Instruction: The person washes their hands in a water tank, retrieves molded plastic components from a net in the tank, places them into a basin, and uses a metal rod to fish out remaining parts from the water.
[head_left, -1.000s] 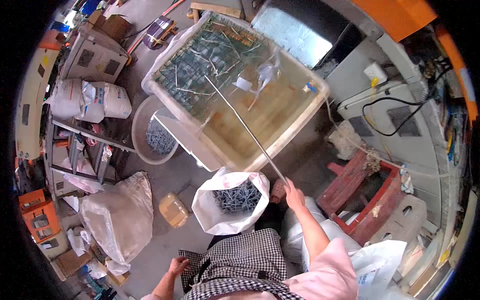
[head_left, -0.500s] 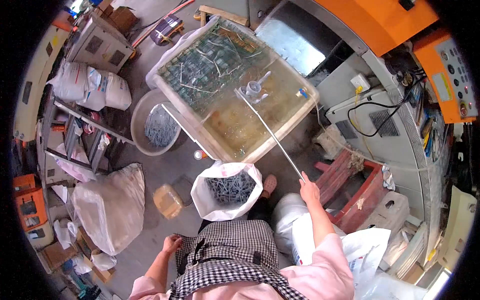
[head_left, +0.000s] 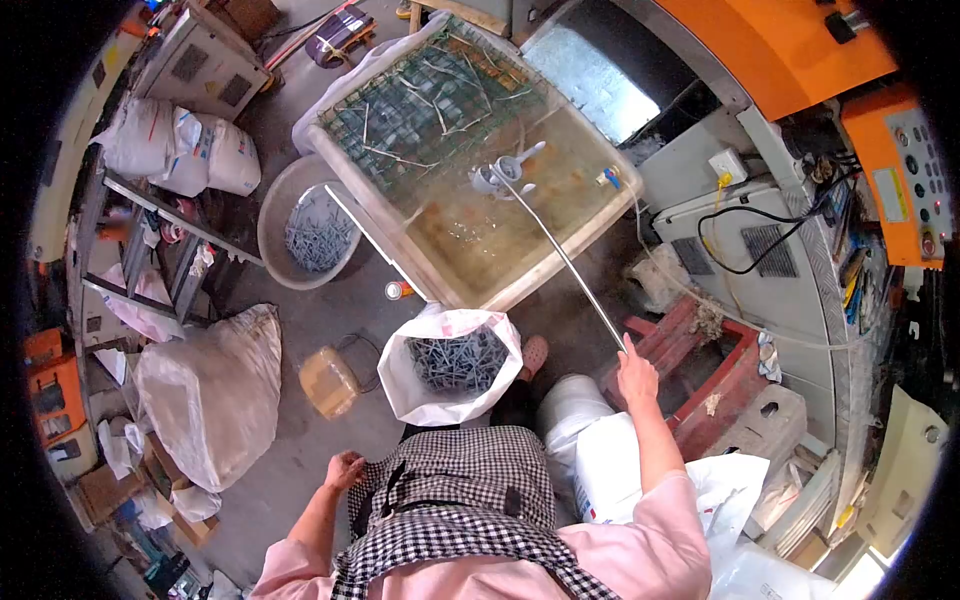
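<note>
My right hand (head_left: 637,372) is closed round the near end of a long thin metal pole (head_left: 572,262). The pole slants forward over a white-walled tank (head_left: 540,291) of murky water. At its far end is a light grey round piece (head_left: 508,170) with short arms; whether the two are joined is unclear. My left hand (head_left: 345,470) hangs with curled fingers by the edge of the checked apron (head_left: 455,468); anything inside them is hidden. Before my legs stands an open white sack (head_left: 405,385) holding many grey, nail-like pieces (head_left: 457,362).
Left of the tank is a round tub (head_left: 272,240) with similar grey pieces. A green mesh (head_left: 420,100) covers the tank's far part. A red metal frame (head_left: 700,395) and white sacks (head_left: 608,465) lie at my right. A large plastic bag (head_left: 215,395) stands at left.
The grey round piece and the pole's far end have shifted slightly in the water. My right hand has moved a little right, still gripping the pole. The view has tilted slightly.
</note>
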